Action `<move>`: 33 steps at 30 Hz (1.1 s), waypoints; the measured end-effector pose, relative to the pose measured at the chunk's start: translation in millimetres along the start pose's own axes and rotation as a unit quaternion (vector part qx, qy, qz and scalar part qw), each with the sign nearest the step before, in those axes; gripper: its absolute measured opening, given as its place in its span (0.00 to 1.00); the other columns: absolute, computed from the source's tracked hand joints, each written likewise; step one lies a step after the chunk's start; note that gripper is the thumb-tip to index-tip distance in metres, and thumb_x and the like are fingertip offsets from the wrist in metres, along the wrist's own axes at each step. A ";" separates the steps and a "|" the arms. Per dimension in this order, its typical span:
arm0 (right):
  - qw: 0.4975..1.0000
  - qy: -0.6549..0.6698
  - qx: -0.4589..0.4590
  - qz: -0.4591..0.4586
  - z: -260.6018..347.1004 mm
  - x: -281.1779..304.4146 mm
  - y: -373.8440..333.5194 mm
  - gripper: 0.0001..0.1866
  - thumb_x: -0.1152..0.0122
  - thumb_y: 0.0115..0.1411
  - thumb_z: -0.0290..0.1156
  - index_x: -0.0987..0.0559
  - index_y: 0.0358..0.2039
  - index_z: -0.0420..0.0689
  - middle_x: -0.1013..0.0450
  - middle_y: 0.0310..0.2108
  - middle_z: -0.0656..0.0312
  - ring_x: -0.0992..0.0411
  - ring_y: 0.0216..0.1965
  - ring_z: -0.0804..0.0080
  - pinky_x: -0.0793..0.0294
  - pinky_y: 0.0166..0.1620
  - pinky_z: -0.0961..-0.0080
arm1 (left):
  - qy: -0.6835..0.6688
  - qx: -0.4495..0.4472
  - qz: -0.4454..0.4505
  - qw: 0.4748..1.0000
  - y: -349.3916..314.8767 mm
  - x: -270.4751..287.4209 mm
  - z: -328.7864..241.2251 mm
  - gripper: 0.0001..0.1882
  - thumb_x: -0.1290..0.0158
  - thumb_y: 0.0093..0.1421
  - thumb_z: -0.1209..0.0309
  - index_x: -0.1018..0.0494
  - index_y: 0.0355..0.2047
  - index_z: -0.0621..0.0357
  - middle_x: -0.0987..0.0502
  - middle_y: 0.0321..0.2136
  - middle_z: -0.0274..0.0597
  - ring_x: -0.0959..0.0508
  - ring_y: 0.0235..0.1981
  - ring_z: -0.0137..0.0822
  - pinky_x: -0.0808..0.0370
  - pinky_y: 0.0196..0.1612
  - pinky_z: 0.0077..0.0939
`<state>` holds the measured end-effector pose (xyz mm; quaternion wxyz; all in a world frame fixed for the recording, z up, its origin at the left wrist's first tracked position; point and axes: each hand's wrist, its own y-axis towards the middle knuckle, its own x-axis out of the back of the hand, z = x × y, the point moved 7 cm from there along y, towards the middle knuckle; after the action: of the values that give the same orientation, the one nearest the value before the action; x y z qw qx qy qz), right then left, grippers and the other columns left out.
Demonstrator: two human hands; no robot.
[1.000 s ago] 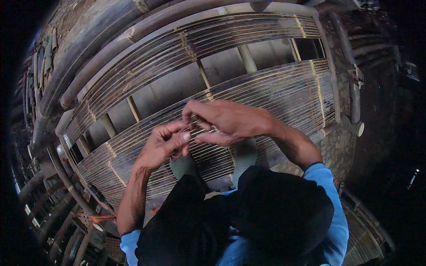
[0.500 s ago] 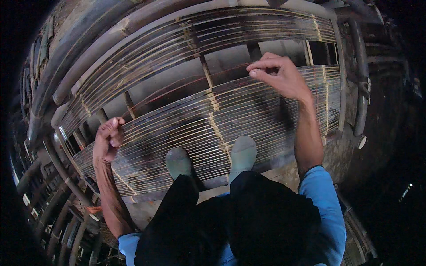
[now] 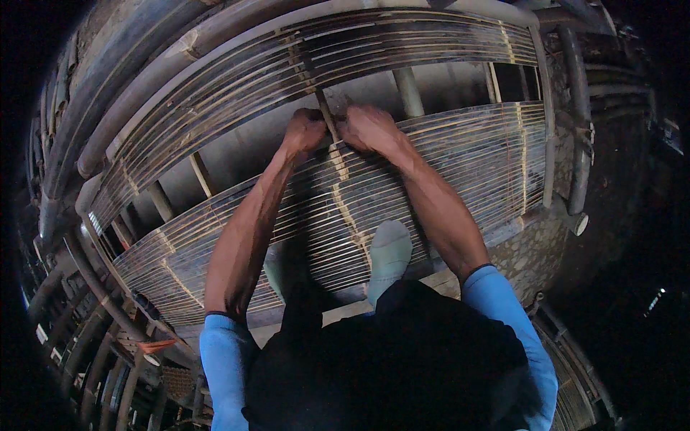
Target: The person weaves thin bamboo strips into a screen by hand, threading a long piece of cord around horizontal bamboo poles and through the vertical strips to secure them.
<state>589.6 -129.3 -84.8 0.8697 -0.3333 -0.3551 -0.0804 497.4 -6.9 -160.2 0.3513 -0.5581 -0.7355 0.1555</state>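
Slatted panel is laid out below and ahead of the body, in two bands of thin strips with an open gap between. Gap is bridged by a dark narrow crosspiece; both hands are brought to it, left hand just to its left, right hand at its right side, by the far edge of the near band.

Fingers of both hands are curled inward. Whether a strand or the crosspiece is pinched cannot be told; fingertips are hidden by the knuckles.

Handling, as judged: individual strips are thin, likely light and springy, probably easily cracked or splintered if bent sharply. Slipping under a loose grip is to be expected; a fingertip pinch near a lashed crossing should be used, not mid-span, where flex would be greatest. Crosspiece looks stiffer and should be gripped close to the band edge. Pale binding line looks soft and should not be pulled on hard.

Whole panel is likely awkward to shift: large, and edged by a thick frame rail. If lifted, that rail should be held, not the strips. Right foot is placed over the near strips, so load there should be kept light.
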 end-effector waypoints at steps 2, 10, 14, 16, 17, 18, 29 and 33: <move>0.998 -0.024 -0.022 0.059 -10.4 -8.5 -4.6 0.15 0.47 0.63 0.35 0.19 0.43 0.39 0.24 0.35 0.41 0.23 0.38 0.45 0.25 0.43 0.53 | -0.009 0.025 -0.002 1.000 -0.9 -3.9 -3.1 0.22 0.44 0.56 0.64 0.20 0.48 0.64 0.19 0.43 0.63 0.19 0.42 0.60 0.22 0.45 0.45; 0.945 0.223 0.215 -0.106 43.9 101.2 -164.8 0.12 0.39 0.62 0.35 0.21 0.29 0.38 0.27 0.40 0.50 0.26 0.47 0.53 0.28 0.52 0.62 | 0.158 -0.307 -0.201 0.917 -99.4 21.5 -89.6 0.21 0.42 0.54 0.70 0.23 0.50 0.57 0.22 0.39 0.55 0.23 0.49 0.55 0.26 0.53 0.45; 0.721 0.542 0.424 -0.078 48.3 138.7 -282.1 0.10 0.42 0.61 0.32 0.19 0.31 0.39 0.23 0.31 0.54 0.24 0.36 0.63 0.25 0.47 0.67 | 0.174 -0.427 -0.148 0.875 -148.4 -3.6 -132.4 0.17 0.39 0.52 0.70 0.21 0.43 0.59 0.25 0.48 0.56 0.28 0.58 0.53 0.33 0.63 0.48; 0.628 0.558 0.531 -0.108 73.0 184.7 -306.7 0.06 0.41 0.58 0.26 0.17 0.27 0.43 0.23 0.22 0.61 0.24 0.26 0.73 0.22 0.39 0.78 | 0.173 -0.495 -0.056 0.850 -167.7 -27.1 -134.4 0.12 0.39 0.53 0.69 0.20 0.37 0.59 0.22 0.42 0.54 0.27 0.56 0.52 0.34 0.64 0.54; 0.588 0.568 0.568 -0.096 86.2 196.8 -292.5 0.08 0.40 0.56 0.22 0.15 0.24 0.46 0.22 0.17 0.66 0.24 0.19 0.80 0.20 0.35 0.86 | 0.163 -0.459 -0.048 0.872 -181.8 -20.9 -107.4 0.08 0.39 0.54 0.69 0.19 0.31 0.60 0.21 0.40 0.50 0.23 0.51 0.50 0.27 0.58 0.48; 0.520 0.601 0.597 -0.110 85.3 218.6 -309.3 0.05 0.38 0.58 0.26 0.17 0.27 0.43 0.24 0.16 0.65 0.24 0.19 0.78 0.18 0.32 0.79 | 0.155 -0.470 -0.044 0.868 -193.7 -24.4 -110.8 0.08 0.39 0.54 0.69 0.19 0.31 0.60 0.21 0.40 0.50 0.23 0.51 0.50 0.27 0.58 0.48; 0.955 0.270 0.074 -0.096 -11.8 79.3 -74.6 0.29 0.44 0.68 0.52 0.23 0.57 0.41 0.23 0.53 0.55 0.26 0.54 0.64 0.27 0.56 0.68 | -0.354 -0.095 -0.151 0.918 -293.2 59.5 -11.9 0.24 0.58 0.74 0.59 0.23 0.31 0.66 0.28 0.20 0.37 0.30 0.20 0.29 0.32 0.27 0.26; 0.971 0.235 0.033 -0.026 -13.7 5.8 -2.9 0.32 0.42 0.64 0.56 0.19 0.50 0.38 0.20 0.40 0.49 0.23 0.43 0.59 0.26 0.49 0.63 | -0.505 -0.106 -0.186 0.836 -336.3 97.8 0.8 0.22 0.57 0.73 0.58 0.25 0.35 0.66 0.31 0.19 0.35 0.36 0.18 0.25 0.34 0.26 0.24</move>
<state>600.5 -139.6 -86.6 0.9367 -0.2671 -0.1520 -0.1676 244.7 -26.4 81.6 -0.1079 -0.2883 -0.9126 0.2690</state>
